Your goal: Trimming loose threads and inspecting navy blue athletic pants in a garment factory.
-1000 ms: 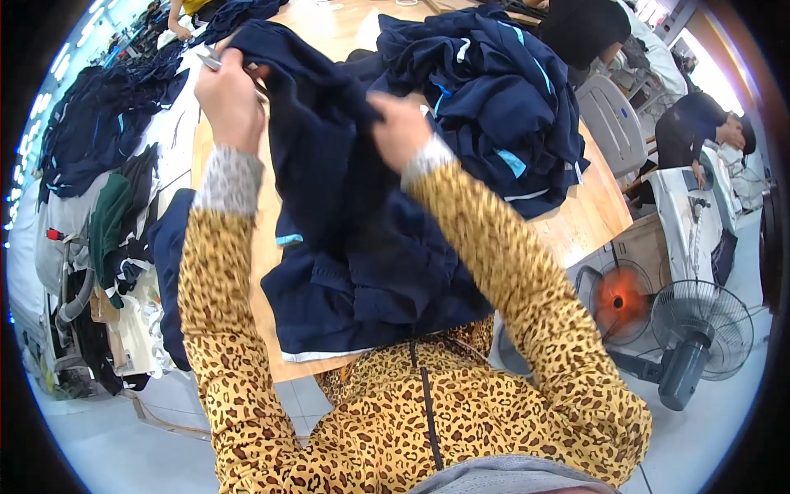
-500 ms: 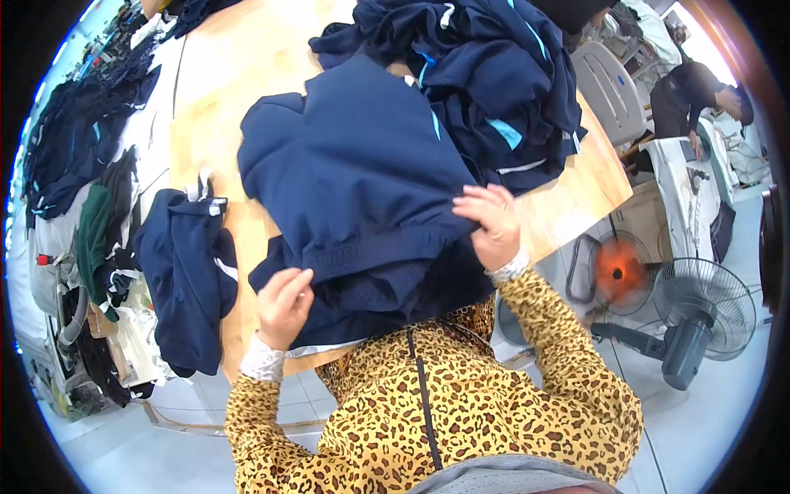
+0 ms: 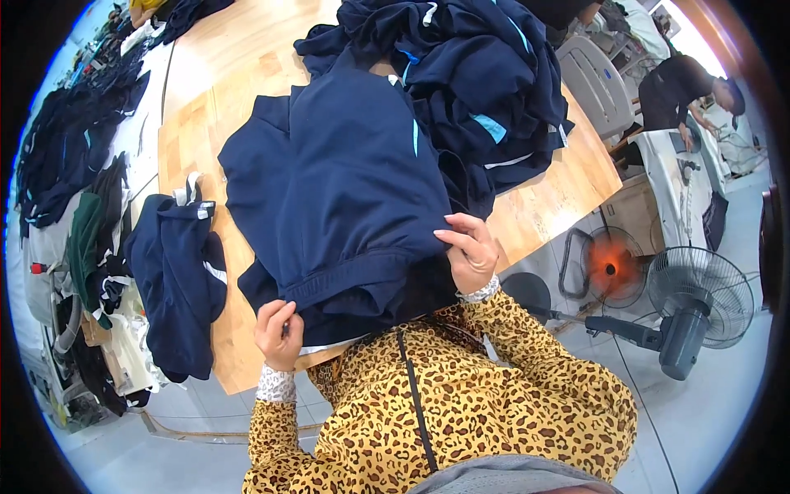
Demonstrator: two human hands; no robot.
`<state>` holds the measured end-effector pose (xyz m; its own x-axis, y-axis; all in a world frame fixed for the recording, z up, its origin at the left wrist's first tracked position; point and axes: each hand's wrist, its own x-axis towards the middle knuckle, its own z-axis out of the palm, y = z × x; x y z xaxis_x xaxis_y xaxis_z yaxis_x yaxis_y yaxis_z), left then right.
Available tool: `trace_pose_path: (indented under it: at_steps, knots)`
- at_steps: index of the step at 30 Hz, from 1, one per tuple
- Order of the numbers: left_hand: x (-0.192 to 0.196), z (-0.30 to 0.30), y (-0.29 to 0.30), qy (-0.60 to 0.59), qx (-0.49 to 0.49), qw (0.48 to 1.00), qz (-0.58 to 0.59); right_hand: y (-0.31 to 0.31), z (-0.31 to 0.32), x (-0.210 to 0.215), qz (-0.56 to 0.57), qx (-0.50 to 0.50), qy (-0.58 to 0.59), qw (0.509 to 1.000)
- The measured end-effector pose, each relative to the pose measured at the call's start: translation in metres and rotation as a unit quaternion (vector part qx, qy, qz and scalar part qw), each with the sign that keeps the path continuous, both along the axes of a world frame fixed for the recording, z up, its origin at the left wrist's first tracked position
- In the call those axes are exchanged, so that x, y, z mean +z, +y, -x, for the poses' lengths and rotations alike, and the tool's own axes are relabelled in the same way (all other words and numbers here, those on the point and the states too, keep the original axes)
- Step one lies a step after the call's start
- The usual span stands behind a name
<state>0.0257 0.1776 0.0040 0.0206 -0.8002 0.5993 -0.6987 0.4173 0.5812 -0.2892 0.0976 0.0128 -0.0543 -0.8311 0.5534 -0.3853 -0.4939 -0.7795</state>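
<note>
Navy trousers (image 3: 329, 181) with a gathered elastic waistband lie in front of me, waistband toward my body. A light blue strip shows along their right edge. My left hand (image 3: 278, 333) is closed on the left end of the waistband, with a small dark spot between its fingers that I cannot make out. At the waistband's right end, my right hand (image 3: 471, 255) pinches the cloth between thumb and fingers. More dark navy cloth lies under the waistband, along the table's near edge.
A big heap of navy garments (image 3: 485, 90) lies beyond the trousers on the wooden table (image 3: 568, 177). Another navy garment (image 3: 169, 280) hangs over the left edge. To the right stand a grey chair (image 3: 597, 86) and a floor fan (image 3: 699, 300). A person (image 3: 679, 90) bends at the far right.
Both hands have closed on the waistband ends, and the band is now pulled straighter and flatter. My right hand has come slightly nearer and left. The whole view has shifted a little.
</note>
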Motion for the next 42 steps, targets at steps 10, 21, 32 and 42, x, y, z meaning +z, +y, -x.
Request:
trace_pose_path:
  at_steps: [10, 21, 32, 42]
  knots:
    - [0.012, 0.009, -0.004, 0.076, -0.044, 0.994, -0.065, -0.013, -0.015, -0.008, -0.212, 0.061, -0.334, 0.916]
    - [0.068, 0.071, -0.114, 0.409, -0.137, 0.835, -0.342, -0.033, -0.076, 0.033, -0.211, 0.216, -0.176, 0.937]
    - [0.038, 0.069, -0.109, 0.743, -0.165, 0.600, -0.248, -0.022, -0.080, 0.040, -0.194, 0.222, 0.007, 0.955]
    - [0.043, 0.077, -0.108, 0.761, -0.173, 0.580, -0.233, -0.008, -0.068, 0.036, 0.110, -0.011, 0.066, 0.992]
